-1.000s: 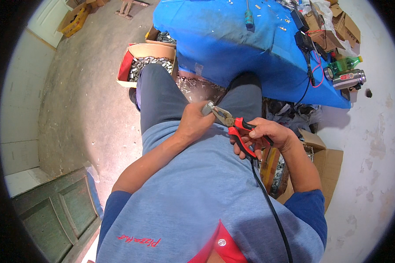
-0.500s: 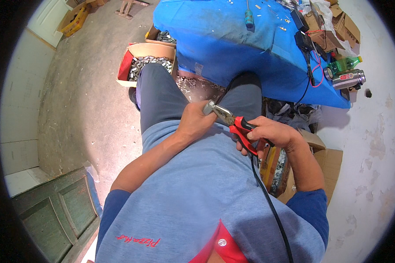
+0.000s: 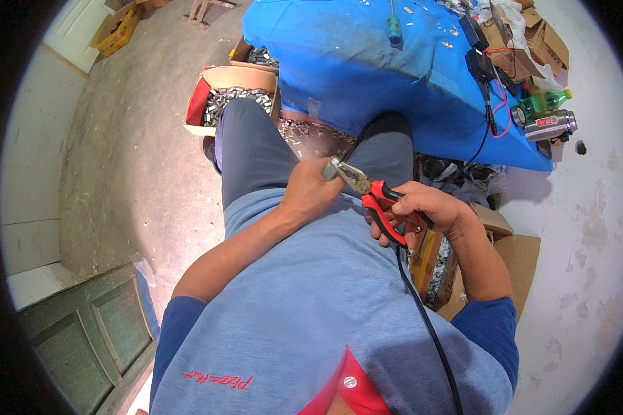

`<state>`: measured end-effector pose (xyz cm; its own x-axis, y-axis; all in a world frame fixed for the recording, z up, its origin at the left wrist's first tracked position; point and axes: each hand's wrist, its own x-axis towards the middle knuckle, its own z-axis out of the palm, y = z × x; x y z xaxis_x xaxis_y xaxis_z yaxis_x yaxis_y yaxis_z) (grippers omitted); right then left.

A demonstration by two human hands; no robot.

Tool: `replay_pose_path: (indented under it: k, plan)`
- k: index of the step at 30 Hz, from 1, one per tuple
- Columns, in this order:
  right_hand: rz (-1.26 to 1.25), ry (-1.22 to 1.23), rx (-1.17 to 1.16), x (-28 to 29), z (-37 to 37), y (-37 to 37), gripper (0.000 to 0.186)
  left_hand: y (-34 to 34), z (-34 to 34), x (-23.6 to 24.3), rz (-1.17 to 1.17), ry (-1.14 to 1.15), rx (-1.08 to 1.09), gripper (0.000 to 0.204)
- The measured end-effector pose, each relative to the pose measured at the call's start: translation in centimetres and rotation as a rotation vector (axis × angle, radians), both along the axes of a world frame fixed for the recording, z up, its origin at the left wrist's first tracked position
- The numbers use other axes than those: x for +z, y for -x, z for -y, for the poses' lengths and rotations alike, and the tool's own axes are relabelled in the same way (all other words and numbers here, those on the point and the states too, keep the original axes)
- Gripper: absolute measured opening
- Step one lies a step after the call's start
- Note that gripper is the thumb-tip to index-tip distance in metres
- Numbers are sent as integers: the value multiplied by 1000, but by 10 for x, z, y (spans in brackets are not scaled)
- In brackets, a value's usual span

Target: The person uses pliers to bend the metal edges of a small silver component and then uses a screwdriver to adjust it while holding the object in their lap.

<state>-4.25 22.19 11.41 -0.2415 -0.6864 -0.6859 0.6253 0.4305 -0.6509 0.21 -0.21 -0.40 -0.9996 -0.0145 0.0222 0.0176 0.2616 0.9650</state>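
Observation:
Above my lap, my left hand [image 3: 309, 189] is closed around a small silver metal part [image 3: 329, 170], its upper end showing past the thumb. My right hand [image 3: 428, 207] grips a pair of pliers [image 3: 382, 202] with red and black handles, which are spread apart. The pliers' jaws point up and left and meet the end of the metal part. Whether they pinch it or only touch it is too small to tell. Behind the right hand's fingers, part of the lower handle is hidden.
A blue-covered table [image 3: 367, 83] stands ahead, with a screwdriver [image 3: 394, 29] on it. Left of my knee is a cardboard box [image 3: 195, 104] of small metal pieces. A green bottle [image 3: 545, 102] and a steel flask [image 3: 552, 125] lie right. A black cable [image 3: 432, 332] crosses my shirt.
The pliers' handles have spread a little wider in my right hand. The metal part in my left hand has shifted slightly. Both arms stay nearly in place.

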Motion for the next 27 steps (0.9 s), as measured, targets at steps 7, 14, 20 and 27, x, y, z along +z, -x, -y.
replay_pose_path:
  k: [7,14,20,27]
  plan:
    - [-27,-2,56,0,-1,-2,44,-3,-1,0,-6,20,-60,14]
    - [11,48,32,-7,-2,-3,46,-2,0,6,-14,-24,-62,14]
    - [32,73,-3,-9,-5,-5,53,-2,-1,2,0,-30,-54,15]
    - [98,120,-38,-19,-6,-6,63,-2,-2,-3,-19,-24,-51,14]
